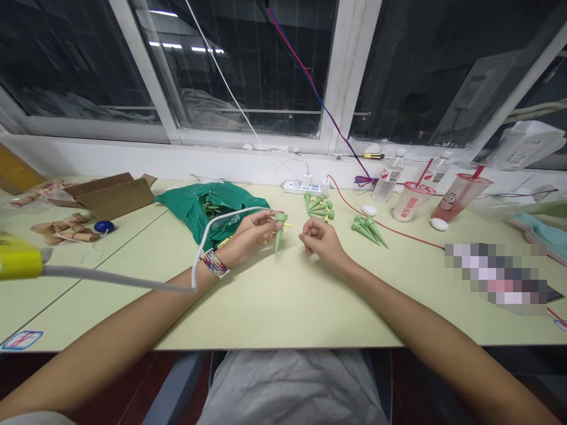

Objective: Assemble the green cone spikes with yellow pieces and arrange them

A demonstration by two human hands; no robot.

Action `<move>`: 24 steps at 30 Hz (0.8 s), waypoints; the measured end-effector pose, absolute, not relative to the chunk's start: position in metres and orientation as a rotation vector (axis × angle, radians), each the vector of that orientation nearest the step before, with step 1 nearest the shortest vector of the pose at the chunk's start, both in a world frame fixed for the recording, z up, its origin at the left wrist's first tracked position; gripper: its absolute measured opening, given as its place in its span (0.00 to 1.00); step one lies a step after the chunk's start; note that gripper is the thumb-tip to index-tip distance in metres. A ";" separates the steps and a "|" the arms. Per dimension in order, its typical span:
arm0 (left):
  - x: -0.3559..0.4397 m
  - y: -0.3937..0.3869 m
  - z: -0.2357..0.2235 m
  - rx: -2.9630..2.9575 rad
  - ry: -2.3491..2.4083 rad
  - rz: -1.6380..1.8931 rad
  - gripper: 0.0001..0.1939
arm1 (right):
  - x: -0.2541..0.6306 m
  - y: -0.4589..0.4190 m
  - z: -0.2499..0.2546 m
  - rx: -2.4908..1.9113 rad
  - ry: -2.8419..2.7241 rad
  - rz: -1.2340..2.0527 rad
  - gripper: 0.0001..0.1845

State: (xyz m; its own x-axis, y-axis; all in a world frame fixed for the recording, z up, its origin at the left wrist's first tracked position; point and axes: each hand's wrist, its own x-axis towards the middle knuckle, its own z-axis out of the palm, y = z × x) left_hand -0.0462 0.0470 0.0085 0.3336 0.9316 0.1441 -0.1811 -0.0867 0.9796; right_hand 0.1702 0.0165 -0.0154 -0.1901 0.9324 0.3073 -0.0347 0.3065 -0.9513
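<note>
**Green tapered plastic spike (279,235) in left hand (250,235)**

Pinched point-down, it is between the front and back edges of the pale-yellow counter (283,313); the right hand (324,241), near it, is curled narrow; whether it holds anything, I cannot tell.

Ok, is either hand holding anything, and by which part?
The left hand holds a green spike by its wide top, point down. Whether the right hand pinches anything small can't be told.
</note>
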 end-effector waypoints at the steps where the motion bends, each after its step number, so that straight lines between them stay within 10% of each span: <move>1: -0.050 0.051 0.010 1.316 0.779 1.141 0.22 | 0.171 0.017 -0.018 -0.893 -1.497 1.086 0.09; 5: -0.062 0.066 0.013 1.293 0.806 1.266 0.19 | 0.165 0.017 -0.033 -0.994 -1.826 0.786 0.02; 11: -0.064 0.069 0.011 1.285 0.798 1.257 0.20 | 0.134 0.016 -0.035 -1.077 -2.318 0.147 0.19; 24: -0.064 0.067 0.011 1.286 0.811 1.239 0.19 | 0.121 0.025 -0.038 -1.006 -2.360 0.087 0.12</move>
State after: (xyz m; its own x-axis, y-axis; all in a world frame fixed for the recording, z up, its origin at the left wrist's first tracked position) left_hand -0.0638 0.0667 0.0105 0.2126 0.9586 0.1896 -0.2096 -0.1447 0.9670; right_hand 0.1206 0.0253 -0.0381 -0.5571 0.6812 0.4750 0.6444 0.7154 -0.2701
